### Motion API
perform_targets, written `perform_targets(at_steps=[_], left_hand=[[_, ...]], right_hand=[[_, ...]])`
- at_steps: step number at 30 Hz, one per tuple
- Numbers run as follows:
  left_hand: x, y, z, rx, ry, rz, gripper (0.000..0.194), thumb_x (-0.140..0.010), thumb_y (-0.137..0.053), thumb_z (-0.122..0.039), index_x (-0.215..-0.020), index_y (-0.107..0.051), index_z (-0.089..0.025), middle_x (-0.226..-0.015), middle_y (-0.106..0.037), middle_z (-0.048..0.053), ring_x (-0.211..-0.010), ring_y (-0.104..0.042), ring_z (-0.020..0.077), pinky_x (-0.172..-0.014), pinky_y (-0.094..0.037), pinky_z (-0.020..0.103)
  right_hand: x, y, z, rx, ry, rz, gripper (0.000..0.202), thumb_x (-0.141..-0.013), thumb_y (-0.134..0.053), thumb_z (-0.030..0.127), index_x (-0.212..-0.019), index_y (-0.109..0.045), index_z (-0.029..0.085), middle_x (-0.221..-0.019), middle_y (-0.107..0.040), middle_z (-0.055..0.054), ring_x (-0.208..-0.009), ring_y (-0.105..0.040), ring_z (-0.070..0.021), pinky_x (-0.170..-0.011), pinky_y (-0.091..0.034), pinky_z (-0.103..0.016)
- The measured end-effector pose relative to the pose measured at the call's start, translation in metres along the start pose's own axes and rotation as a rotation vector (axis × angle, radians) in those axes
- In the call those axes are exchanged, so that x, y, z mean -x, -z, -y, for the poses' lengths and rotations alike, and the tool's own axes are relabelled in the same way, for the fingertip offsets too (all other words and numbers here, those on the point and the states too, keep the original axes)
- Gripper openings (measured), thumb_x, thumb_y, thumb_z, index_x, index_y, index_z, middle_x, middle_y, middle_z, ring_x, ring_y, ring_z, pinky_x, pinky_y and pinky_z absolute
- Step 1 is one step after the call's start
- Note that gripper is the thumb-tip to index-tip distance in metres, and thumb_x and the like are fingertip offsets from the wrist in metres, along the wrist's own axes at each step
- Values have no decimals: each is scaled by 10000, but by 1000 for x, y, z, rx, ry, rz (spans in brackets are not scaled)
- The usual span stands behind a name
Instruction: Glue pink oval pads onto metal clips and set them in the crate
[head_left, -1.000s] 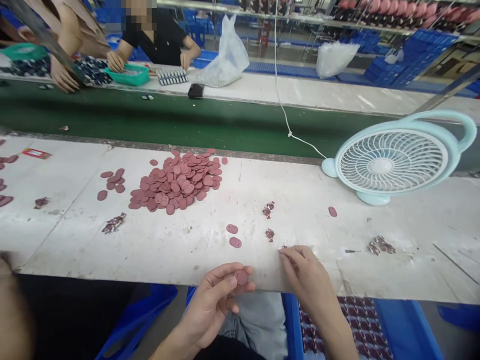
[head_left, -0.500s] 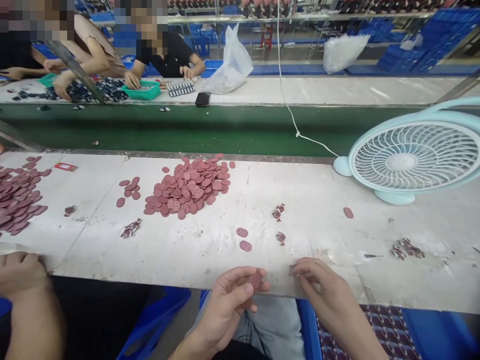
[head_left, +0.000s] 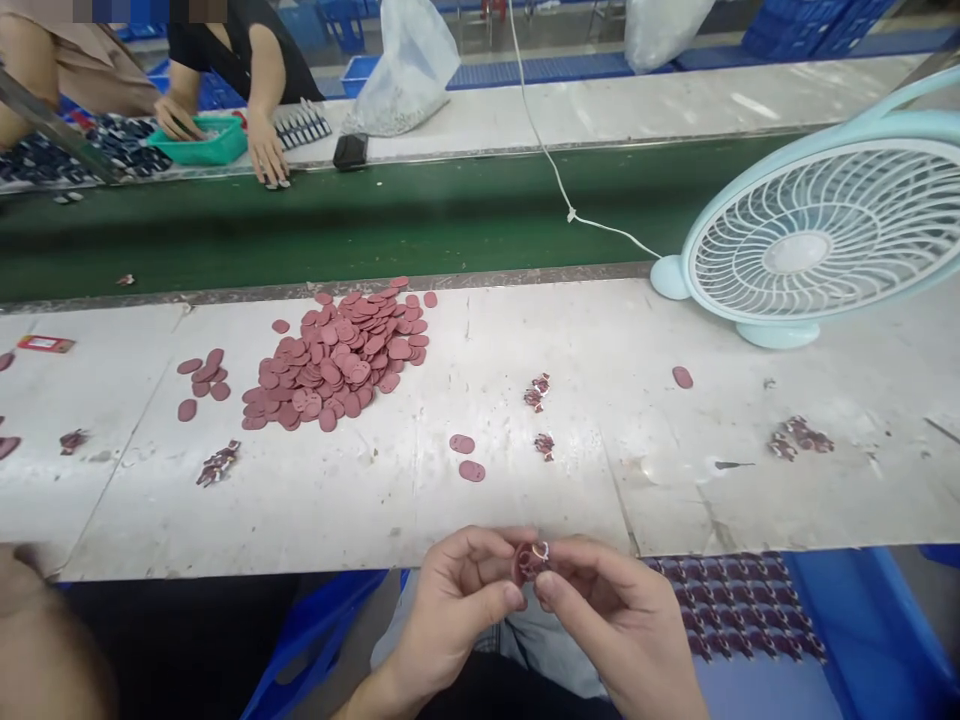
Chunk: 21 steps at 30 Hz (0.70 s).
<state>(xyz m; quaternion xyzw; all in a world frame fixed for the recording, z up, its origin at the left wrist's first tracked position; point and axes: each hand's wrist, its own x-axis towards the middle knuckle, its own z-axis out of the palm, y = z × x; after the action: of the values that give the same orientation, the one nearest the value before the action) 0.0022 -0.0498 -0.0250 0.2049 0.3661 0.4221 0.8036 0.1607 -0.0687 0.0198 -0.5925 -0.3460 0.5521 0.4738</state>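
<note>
Near the table's front edge, my left hand pinches a reddish oval disc between thumb and fingers. My right hand holds a small dark red and white piece right against that disc, and the fingertips of both hands nearly meet. Two loose oval discs lie on the white table beyond my hands. Small dark red pieces lie to their right. A large pile of oval discs is farther back at the left.
A light blue fan stands at the right, its white cord running back. A blue tray with rows of dark red pieces is below the table edge. A neighbour's arm is at lower left. People sit across the green belt.
My right hand has come left to my left hand, bringing the small piece against the disc. The view has tilted down and shifted right. A person opposite has reached an arm to the belt.
</note>
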Motion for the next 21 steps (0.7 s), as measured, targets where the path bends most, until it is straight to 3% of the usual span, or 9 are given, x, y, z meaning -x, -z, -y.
perform_targets(at_steps=[7, 14, 21], left_hand=[[-2, 3, 5, -123, -19, -72, 126, -731, -877, -197, -728, -754, -175, -1105, -802, 92, -899, -740, 205, -763, -550, 279], [6, 7, 11, -176, -65, -90, 100, -840, -794, -281, -804, -791, -188, -1006, -813, 104, -725, -721, 180, -761, -562, 325], [5, 7, 14, -183, -98, -80, 69, -843, -792, -233, -776, -800, -217, -934, -819, 72, -931, -758, 240, -892, -572, 365]], right_hand=[[-7, 7, -9, 76, 138, 51, 85, -842, -785, 264, -924, -802, 250, -868, -802, -43, -759, -774, -198, -678, -650, -260], [-6, 4, -12, -38, 59, 78, 56, -852, -785, 253, -900, -764, 234, -840, -796, -28, -725, -760, -159, -690, -637, -224], [-1, 3, -21, -134, 40, 55, 60, -851, -792, 228, -900, -761, 245, -844, -799, -20, -762, -764, -151, -708, -628, -208]])
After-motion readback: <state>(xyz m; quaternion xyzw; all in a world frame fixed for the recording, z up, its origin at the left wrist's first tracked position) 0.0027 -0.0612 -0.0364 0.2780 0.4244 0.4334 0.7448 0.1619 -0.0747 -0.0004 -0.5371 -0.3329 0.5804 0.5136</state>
